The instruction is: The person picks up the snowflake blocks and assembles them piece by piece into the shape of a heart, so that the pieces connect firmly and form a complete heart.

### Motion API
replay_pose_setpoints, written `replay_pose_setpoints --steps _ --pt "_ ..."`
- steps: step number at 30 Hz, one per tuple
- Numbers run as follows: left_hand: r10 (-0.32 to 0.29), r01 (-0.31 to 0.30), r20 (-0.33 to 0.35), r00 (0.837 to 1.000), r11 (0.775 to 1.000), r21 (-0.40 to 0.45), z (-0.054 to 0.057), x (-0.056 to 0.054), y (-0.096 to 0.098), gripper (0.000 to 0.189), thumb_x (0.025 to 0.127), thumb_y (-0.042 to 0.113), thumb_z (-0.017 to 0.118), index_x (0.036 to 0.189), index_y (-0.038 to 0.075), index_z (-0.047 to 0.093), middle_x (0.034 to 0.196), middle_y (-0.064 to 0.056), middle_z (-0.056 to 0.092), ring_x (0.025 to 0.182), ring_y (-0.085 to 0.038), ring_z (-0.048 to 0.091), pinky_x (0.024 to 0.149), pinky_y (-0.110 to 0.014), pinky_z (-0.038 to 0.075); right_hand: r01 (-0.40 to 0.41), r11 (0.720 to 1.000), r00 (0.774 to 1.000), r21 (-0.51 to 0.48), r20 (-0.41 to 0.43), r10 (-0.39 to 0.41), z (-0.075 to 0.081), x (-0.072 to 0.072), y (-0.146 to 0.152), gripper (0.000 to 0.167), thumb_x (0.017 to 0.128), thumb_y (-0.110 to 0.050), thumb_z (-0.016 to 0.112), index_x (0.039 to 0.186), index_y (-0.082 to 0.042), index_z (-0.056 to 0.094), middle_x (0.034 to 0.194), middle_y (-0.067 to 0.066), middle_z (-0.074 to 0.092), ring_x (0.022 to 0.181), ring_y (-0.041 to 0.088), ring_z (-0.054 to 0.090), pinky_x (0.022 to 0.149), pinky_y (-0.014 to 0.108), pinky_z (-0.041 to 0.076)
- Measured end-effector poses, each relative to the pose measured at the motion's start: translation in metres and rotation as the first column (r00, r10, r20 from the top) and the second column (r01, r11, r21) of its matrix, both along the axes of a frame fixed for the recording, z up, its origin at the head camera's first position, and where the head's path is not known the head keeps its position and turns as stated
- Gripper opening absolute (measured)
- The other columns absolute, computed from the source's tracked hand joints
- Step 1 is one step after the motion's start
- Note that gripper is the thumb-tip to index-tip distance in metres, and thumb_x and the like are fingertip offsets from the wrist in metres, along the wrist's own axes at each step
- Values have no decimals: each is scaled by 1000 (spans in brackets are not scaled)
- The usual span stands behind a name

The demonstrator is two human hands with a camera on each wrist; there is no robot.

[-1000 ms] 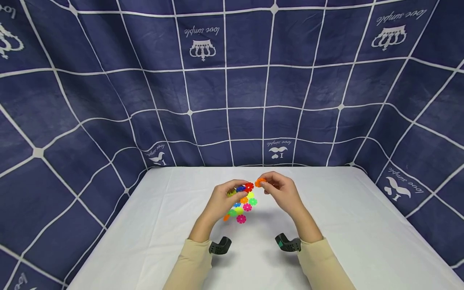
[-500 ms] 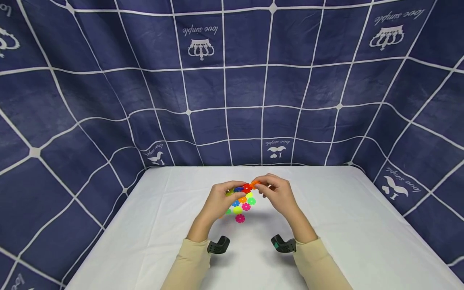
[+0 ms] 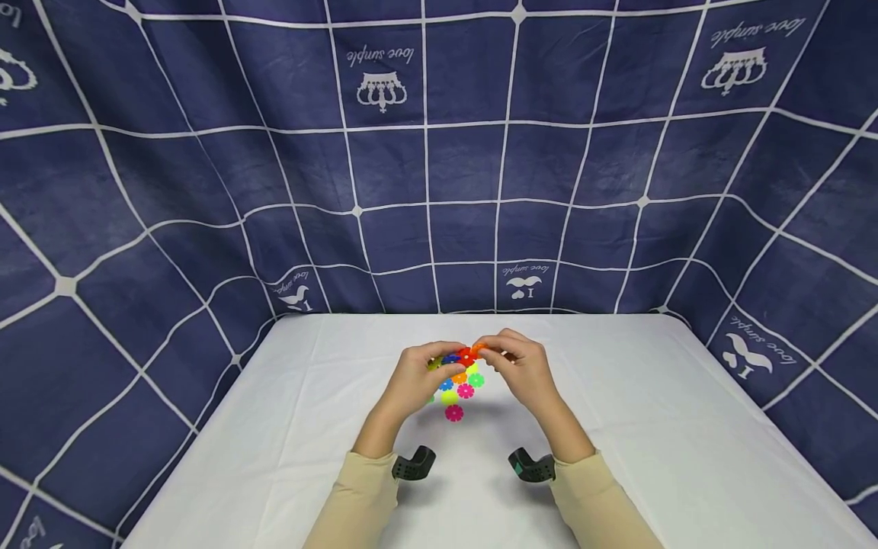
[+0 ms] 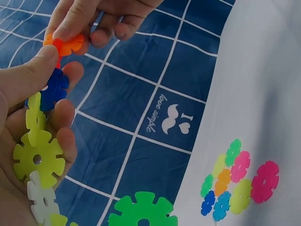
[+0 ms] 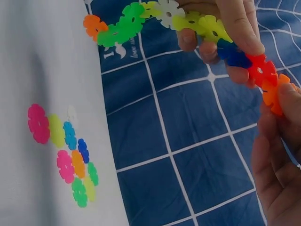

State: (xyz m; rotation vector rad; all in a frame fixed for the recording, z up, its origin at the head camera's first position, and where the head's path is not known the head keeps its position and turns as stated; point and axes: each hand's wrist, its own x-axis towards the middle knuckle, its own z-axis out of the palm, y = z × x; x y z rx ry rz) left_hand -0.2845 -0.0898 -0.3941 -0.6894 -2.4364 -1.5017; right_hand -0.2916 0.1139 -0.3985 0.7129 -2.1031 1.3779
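My left hand (image 3: 414, 377) holds a chain of interlocking plastic snowflake discs above the table, gripping it near the blue disc (image 4: 55, 89). At the chain's right end sits a red disc (image 5: 262, 70). With thumb and fingers, my right hand (image 3: 523, 366) pinches an orange disc (image 5: 272, 96), whose edge meets and overlaps the red one. From the left palm the rest of the chain trails off: yellow discs (image 4: 47, 153), a white disc (image 5: 168, 13), green discs (image 5: 131, 20) and another orange disc (image 5: 92, 26) at the far end. Fingers partly cover the blue and yellow discs.
Several loose discs lie on the white tablecloth (image 3: 617, 427) below the hands, among them a pink disc (image 3: 454, 412) closest to me and a light green disc (image 3: 476, 380). A dark blue checked curtain (image 3: 466, 168) surrounds the table at the back and sides.
My right hand has moved left, bringing the orange disc from apart up against the red disc at the chain's end. The left hand has stayed nearly still with the chain.
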Motion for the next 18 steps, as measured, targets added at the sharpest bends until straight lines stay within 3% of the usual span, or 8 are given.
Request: replay_pose_setpoints --steps 12,18 --pt "-15 16 90 996 1000 -10 -4 -2 1 32 89 29 76 120 18 73 110 0 74 91 -18 68 80 -19 57 6 996 1000 92 28 -9 -5 -4 3 16 88 -15 76 103 -13 77 89 -1 74 74 7 64 68 22 57" --pt "0 1 83 997 1000 -9 -3 -3 -1 31 90 30 75 120 20 73 108 1 74 88 -15 65 78 -20 57 -17 993 992 116 126 3 -7 -5 4 24 89 -19 75 113 -16 74 95 0 73 74 12 63 70 24 57"
